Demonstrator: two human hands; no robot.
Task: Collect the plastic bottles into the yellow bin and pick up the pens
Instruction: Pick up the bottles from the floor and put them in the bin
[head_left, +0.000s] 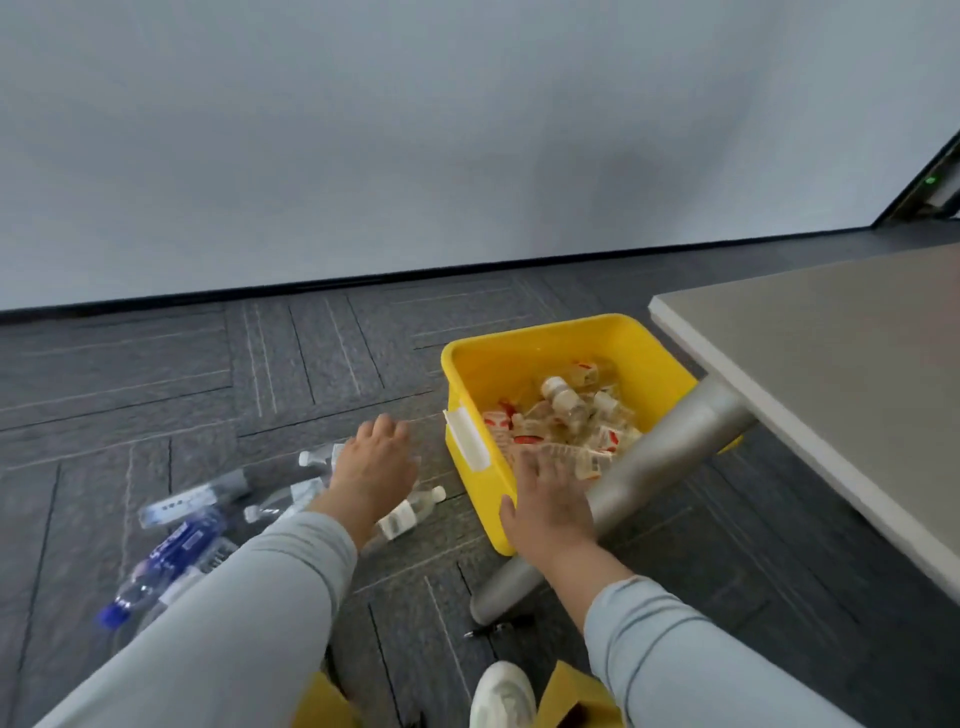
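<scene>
Bottles (402, 517) under left hand (376, 462), yellow bin (519, 358) under right hand (545, 512)

The bin (519, 358) is yellow with a white side tab (467, 436). Its bottles (566, 405) are clear with red-and-white labels. One floor bottle (171, 551) is blue-labelled and blue-capped. The carpet (156, 374) is dark grey with thin pale lines. The table top (831, 364) is light grey, and the table leg (665, 452) is silver.

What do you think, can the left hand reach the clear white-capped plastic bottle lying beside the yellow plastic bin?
Probably yes. The left hand is close to that bottle, which lies uncovered on the carpet next to the bin; only the person's forearm crosses it.
</scene>
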